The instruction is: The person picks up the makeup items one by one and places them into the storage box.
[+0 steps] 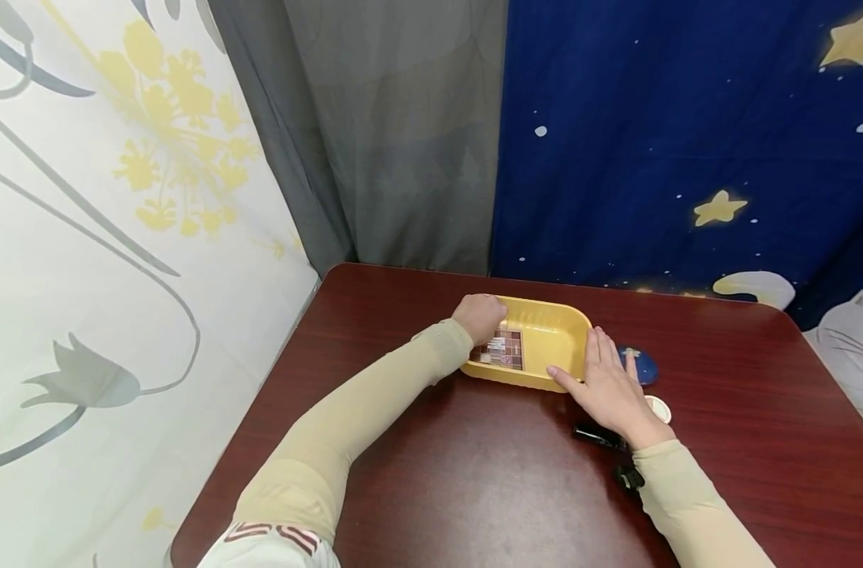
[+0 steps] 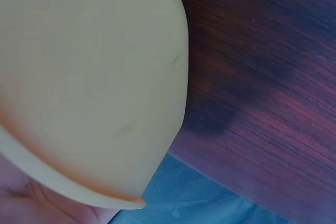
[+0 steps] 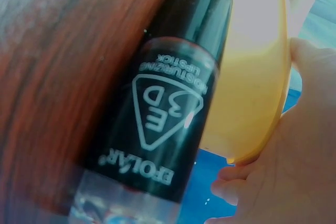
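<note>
A yellow plastic basket [image 1: 555, 343] sits on the table, with a brown checked label [image 1: 504, 349] inside its left part. My left hand [image 1: 480, 315] grips the basket's left end, its fingers curled over the rim and partly hidden. At the opposite end my right hand [image 1: 609, 390] touches the basket with straight fingers along the right wall and the thumb at the near rim. Under the right wrist lies a black lipstick tube [image 3: 163, 98] with white lettering and a clear end. In the left wrist view the pale basket wall [image 2: 94, 77] hides most of the left hand.
A blue rounded object [image 1: 639, 366] with a gold decoration lies right of the basket. Nearer me is a small white round item [image 1: 659, 409], partly behind the right hand. The dark red table [image 1: 474, 481] meets grey and blue curtains [image 1: 417, 158] at the back.
</note>
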Demonstrator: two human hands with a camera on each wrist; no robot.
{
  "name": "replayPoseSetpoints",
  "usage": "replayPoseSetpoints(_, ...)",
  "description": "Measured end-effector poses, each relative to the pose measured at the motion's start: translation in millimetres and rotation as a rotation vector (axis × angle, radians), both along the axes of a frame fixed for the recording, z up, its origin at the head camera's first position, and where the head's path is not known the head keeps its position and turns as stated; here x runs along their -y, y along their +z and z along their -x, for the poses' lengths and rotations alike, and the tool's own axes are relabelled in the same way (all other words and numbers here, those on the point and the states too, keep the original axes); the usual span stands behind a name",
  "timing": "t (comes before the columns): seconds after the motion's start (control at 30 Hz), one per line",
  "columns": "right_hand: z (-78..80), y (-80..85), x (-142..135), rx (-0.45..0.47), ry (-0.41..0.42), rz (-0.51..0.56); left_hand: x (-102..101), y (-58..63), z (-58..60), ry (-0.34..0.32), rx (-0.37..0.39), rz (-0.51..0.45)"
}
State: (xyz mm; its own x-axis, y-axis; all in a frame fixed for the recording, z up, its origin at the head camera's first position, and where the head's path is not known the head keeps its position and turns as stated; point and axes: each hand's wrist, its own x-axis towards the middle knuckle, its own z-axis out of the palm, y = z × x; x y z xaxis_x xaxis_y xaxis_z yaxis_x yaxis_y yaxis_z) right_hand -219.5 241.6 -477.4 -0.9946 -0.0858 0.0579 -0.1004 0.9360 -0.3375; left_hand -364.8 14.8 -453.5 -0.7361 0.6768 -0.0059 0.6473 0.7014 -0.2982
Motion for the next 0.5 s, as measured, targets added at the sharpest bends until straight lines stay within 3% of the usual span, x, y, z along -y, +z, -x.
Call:
replayPoseSetpoints(0.23, 0.8, 1.1, 0.6, 0.003, -0.002, 0.007, 1.3, 2.0, -0.4, 0.024, 0.020, -0.033)
replayPoseSetpoints(0.5, 0.1, -0.3, 1.5, -0.021, 0.005, -0.013, 2.7, -5.0, -0.9, 0.000, -0.007, -0.039)
